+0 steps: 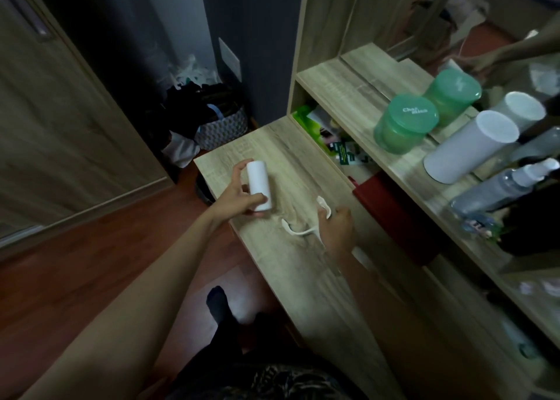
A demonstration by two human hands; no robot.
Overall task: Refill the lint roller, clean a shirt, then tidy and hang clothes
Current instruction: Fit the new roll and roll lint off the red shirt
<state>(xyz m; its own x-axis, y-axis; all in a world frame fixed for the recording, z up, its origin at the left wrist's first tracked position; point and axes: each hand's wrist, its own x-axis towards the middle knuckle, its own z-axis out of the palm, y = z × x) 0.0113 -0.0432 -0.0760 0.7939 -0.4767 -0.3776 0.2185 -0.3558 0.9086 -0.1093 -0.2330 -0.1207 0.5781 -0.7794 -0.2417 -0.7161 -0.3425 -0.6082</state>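
My left hand grips a white paper refill roll, held upright just above the wooden desk top. To its right my right hand holds the white plastic lint roller frame by its handle. The frame's two curved prongs stick out bare toward the roll, with a gap between them and the roll. The handle's end shows white behind my right wrist. No shirt is in view.
A shelf at the right carries two green jars, a white tube and a spray bottle before a mirror. A red box lies below it. A basket of dark clothes stands on the floor beside a wardrobe door.
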